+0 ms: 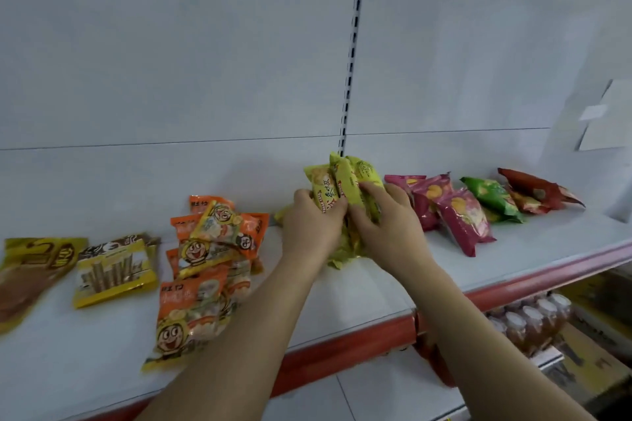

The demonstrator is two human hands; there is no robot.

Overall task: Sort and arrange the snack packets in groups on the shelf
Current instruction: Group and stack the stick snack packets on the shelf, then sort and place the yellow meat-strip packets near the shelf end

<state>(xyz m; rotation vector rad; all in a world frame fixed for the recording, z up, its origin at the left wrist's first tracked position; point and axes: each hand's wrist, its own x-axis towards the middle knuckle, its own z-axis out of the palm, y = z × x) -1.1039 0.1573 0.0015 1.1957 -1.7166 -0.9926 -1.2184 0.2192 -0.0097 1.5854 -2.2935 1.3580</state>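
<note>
- White shelf (pixel 393 284) with a red front edge is running across the view, carrying every packet group; a white back panel with a slotted upright (pixel 352 55) is rising behind it.
- Orange packets (pixel 205 267) with a cartoon face are lying in a loose overlapping heap left of centre, reaching from mid-shelf to near the front edge.
- Brown-and-yellow packet (pixel 30 270) is lying flat at the far left end of the shelf, partly cut off by the frame.
- Yellow wafer-roll packet (pixel 114 270) is lying flat just beside it, between it and the orange heap.
- Pink packets (pixel 448 212) are leaning in an overlapping row right of centre, near the back of the shelf.
- Green packet (pixel 492 198) and red packets (pixel 537 191) are continuing that row toward the right end.
- Yellow packets (pixel 345 181) are standing bunched upright at the middle of the shelf, just in front of the slotted upright, with more of the same lying beneath.
- Left hand (pixel 313 225) is gripping the bunch from its left side, thumb over the front packet.
- Right hand (pixel 388 225) is gripping the bunch from its right side, fingers curled round it.
- Bottles (pixel 533 321) are standing on a lower level at right, blurred.
</note>
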